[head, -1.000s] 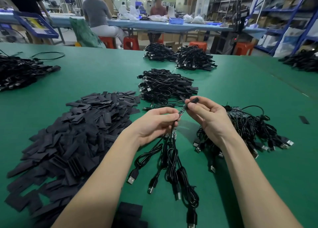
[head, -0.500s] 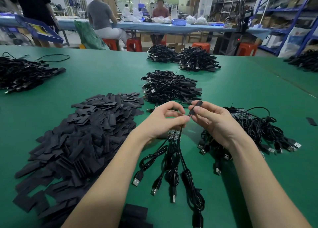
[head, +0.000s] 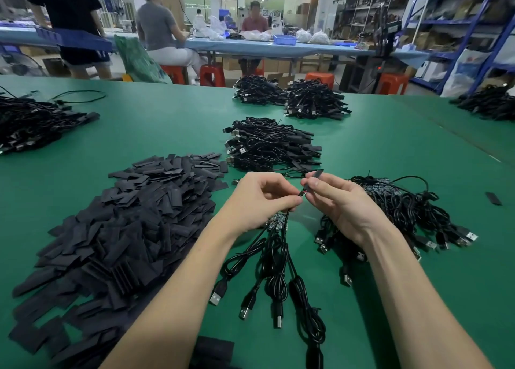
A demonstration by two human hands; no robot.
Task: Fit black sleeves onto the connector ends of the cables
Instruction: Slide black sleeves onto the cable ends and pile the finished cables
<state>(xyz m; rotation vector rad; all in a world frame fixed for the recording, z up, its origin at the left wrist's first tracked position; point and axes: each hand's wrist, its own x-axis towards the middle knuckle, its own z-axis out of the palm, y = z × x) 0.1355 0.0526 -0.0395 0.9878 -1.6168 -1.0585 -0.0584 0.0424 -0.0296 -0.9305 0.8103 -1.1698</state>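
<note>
Both hands had drawn closer over the green table, sleeve now angled at the cable tip. Left hand pinched a bundle of USB cables just behind their small circuit-board ends; right hand pinched one black sleeve, light and floppy, best held near its mouth.

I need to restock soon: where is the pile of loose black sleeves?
In the head view, the pile of loose black sleeves lies on the green table, left of the left hand.
</note>
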